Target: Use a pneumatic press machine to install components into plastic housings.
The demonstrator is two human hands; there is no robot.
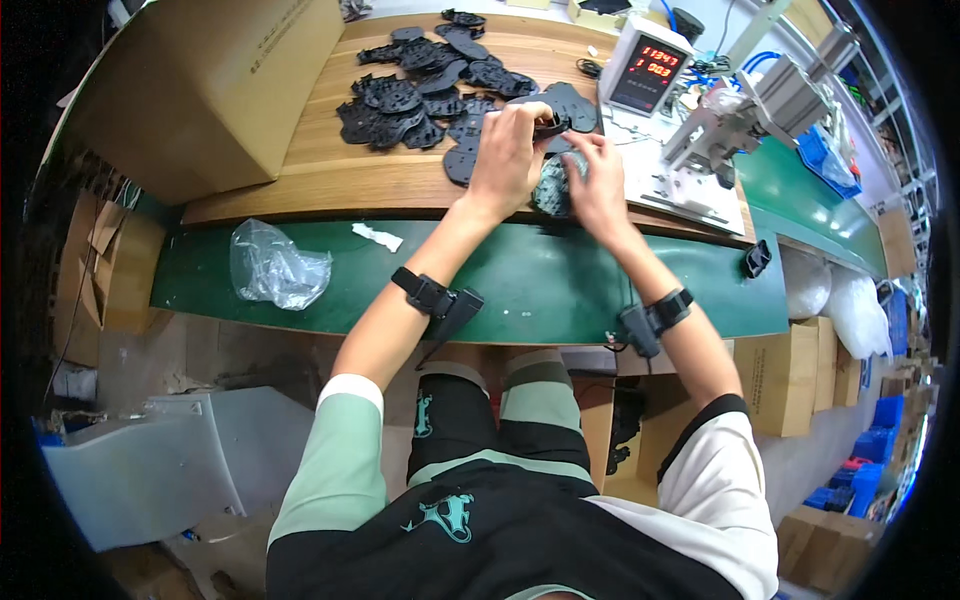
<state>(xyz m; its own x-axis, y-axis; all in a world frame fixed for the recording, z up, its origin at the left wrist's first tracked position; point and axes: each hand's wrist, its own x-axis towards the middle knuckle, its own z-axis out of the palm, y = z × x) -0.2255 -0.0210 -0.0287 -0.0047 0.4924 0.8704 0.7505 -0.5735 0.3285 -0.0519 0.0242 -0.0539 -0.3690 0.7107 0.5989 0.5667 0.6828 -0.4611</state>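
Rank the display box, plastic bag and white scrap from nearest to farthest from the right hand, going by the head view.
1. Display box: beyond the right hand, slightly to its right.
2. White scrap: well to the left, nearer the person.
3. Plastic bag: farther left, past the scrap.

The wide head view looks steeply down from close by, over the torso (540, 515), at the worktop (560, 285) in the upper half.

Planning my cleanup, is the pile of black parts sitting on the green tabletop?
No, the black pile lies on the wooden board.
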